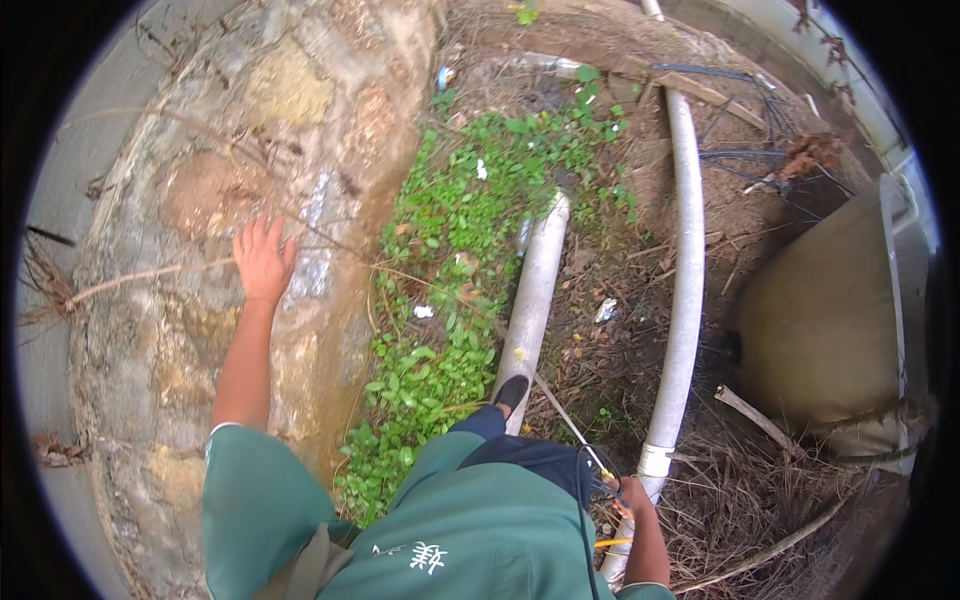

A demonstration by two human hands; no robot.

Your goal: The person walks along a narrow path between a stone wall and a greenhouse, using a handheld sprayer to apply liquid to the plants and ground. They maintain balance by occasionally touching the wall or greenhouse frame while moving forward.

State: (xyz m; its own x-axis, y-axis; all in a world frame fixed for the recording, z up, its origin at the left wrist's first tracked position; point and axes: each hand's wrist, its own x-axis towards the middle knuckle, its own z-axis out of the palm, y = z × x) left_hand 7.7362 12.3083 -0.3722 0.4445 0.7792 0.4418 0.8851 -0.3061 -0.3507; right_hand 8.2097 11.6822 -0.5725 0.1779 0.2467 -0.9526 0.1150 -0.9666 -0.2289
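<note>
My left hand (264,258) is stretched out on the left, fingers extended against the rough stone wall (215,335). A thin dry stem (160,278) runs up to its side. At the lower right my right hand (630,497) is closed around the handle end of a spray wand (570,425). The wand's thin pale tube points up and left toward my foot. A black hose (580,490) curves down from near the grip, and a yellow piece (612,542) shows below. My dark shoe (513,392) is on a pale pipe (540,270).
Low green plants (440,250) grow between wall and pipe. A longer white pipe (684,240) curves past on the right. Beyond it stand a large grey-brown tank (830,310), dry twigs (740,510), a broken stick (755,415) and black cables (740,155).
</note>
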